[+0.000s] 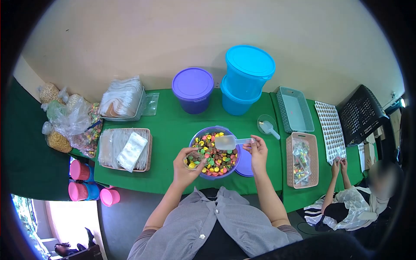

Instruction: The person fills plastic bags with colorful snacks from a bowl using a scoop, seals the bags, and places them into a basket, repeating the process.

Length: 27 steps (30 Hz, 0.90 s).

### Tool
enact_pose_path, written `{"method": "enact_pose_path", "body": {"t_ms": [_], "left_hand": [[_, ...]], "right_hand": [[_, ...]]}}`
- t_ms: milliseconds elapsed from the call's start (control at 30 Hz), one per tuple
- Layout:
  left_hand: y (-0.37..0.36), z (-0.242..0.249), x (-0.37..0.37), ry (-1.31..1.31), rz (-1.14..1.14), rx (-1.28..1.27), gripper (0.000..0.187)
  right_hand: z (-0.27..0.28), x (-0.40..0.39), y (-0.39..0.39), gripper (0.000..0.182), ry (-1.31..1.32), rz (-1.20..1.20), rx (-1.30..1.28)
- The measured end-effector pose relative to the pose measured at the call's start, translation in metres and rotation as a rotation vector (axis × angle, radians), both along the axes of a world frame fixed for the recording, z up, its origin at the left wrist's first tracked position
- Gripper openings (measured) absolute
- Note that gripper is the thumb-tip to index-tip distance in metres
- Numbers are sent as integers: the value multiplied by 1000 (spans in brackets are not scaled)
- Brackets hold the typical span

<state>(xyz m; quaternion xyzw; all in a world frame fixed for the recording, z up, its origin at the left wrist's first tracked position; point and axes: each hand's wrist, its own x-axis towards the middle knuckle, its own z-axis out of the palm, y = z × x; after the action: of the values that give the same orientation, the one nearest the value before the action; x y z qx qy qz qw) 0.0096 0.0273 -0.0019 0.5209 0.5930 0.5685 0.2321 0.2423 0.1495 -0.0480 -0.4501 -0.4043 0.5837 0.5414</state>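
Note:
A purple tub [235, 167] on the green tabletop is filled with small round snack pieces [219, 157] in yellow, red, green and brown. My left hand [181, 167] is closed around a small clear cup [193, 159] at the tub's left rim, with some coloured pieces showing in it. Above the tub's far right side, my right hand [258, 151] grips the handle of a translucent white scoop [225, 142]. The scoop's bowl appears empty. A purple lid [245, 165] lies flat beside the tub, partly hidden by it and by my right hand.
Clear bags fill a pink basket [149, 151] and a grey basket [141, 113] on the left. Lidded purple [193, 91] and blue [249, 63] tubs stand behind. Right are a bowl with another scoop [268, 126], a pink basket [314, 161], a sticker sheet [330, 130] and a seated person's hands [339, 162].

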Motion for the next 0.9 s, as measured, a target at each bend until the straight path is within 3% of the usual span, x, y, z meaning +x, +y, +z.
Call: {"method": "enact_pose_path", "body": {"t_ms": [67,167,200,267,333,367,400,433,467,533,567,633,800,900], "left_hand": [[-2,4,0,-77,-51,5,53],[-5,25,0,-238,-98,167,59],[-6,29,-1,-238,-95,166,59],[-7,35,-2,-585,-152,276,55],[-9,39,-10,-681,-192,211,54],[-9,40,-15,-845,-293,177,53],[-8,41,-17,-1009,-396,141,52],[-7,43,-17,-887,-396,138,42],[-7,40,-17,-886,-396,140,42],[-6,31,-15,-479,-330,-40,39],[-4,42,-11,-416,-462,-46,50],[-1,48,2,-360,-492,-45,55],[2,61,12,-378,-544,-62,75],[1,65,18,-419,-553,-37,64]], "right_hand": [[-3,-2,0,21,76,-49,-35],[-17,-2,-2,18,-108,101,-48],[-16,-4,-4,16,-244,102,19],[-13,-5,-6,14,-380,107,84],[5,-5,-9,14,-900,125,234],[7,-6,-11,14,-900,127,233],[12,-9,-14,14,-1021,22,402],[17,-14,-17,15,-1136,-87,575],[25,-17,-19,15,-1135,-88,578],[68,-30,-33,18,-571,170,330],[79,-35,-40,18,-571,169,327],[92,-45,-52,16,-307,395,481],[91,-54,-62,13,-327,458,439],[89,-51,-59,13,-352,337,494]]}}
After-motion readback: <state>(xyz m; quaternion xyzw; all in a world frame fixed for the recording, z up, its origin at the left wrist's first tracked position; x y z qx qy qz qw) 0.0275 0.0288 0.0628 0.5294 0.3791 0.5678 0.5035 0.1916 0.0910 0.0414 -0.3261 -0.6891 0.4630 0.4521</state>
